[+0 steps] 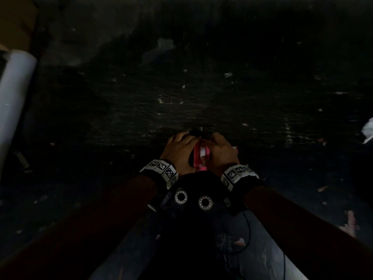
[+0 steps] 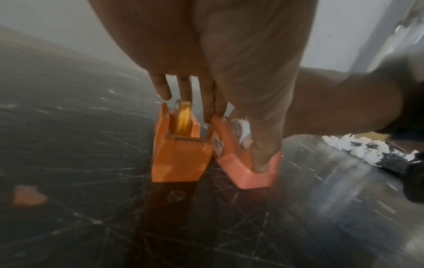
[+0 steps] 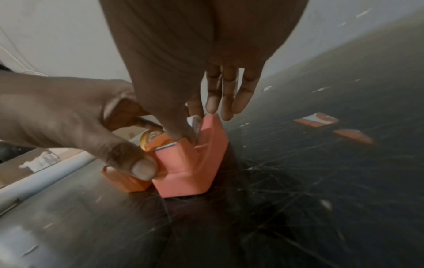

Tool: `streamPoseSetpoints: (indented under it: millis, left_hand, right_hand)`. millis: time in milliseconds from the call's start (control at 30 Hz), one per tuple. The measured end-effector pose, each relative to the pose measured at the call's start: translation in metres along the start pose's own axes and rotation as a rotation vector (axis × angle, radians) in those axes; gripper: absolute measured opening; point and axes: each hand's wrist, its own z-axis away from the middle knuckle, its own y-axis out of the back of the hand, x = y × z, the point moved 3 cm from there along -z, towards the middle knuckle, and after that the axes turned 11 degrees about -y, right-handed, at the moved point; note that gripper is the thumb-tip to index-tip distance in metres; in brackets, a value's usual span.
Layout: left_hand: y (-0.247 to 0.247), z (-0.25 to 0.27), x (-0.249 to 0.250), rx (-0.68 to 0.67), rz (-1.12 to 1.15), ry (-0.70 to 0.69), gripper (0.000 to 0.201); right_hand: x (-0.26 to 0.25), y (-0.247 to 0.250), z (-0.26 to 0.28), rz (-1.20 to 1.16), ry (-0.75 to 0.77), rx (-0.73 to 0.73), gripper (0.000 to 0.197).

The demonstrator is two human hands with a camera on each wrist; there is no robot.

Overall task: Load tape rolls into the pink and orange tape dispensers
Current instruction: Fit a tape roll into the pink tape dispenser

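Gripping the pink dispenser [image 3: 192, 163], both hands crowd the touching orange dispenser [image 2: 179, 154].

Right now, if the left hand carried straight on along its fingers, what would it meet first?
The left hand points down at both dispensers. Its fingers already reach the pink dispenser, apparently touching its top edge; the orange dispenser stands just beside.

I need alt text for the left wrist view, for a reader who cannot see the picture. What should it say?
Two tape dispensers stand side by side on a scratched dark table: an orange dispenser holding a yellow tape roll, and a pink dispenser holding a white tape roll. The left hand reaches down, its fingertips touching both dispensers.
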Motion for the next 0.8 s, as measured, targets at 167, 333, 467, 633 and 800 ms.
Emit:
streamPoseSetpoints:
  millis: [167, 333, 467, 633, 800]
  left_hand:
    - [0.002, 0.001, 0.002, 0.01, 0.021, 0.009, 0.101]
    - [0.002, 0.001, 0.003, 0.014, 0.004, 0.021, 0.102]
    - [0.003, 0.001, 0.005, 0.031, 0.027, -0.001, 0.108]
    - [0.021, 0.019, 0.011, 0.322, 0.528, 0.046, 0.068]
    - [0.003, 0.041, 0.018, 0.418, 1.249, 0.401, 0.026]
  right_hand:
    - [0.001, 0.003, 0.001, 0.005, 0.01, -0.005, 0.048]
    - [0.002, 0.004, 0.0, -0.067, 0.032, 0.045, 0.033]
    - [0.003, 0.011, -0.001, -0.106, 0.06, 0.06, 0.028]
    - [0.01, 0.016, 0.006, -0.183, 0.029, 0.013, 0.036]
    - [0.007, 0.019, 0.024, -0.285, 0.13, 0.041, 0.035]
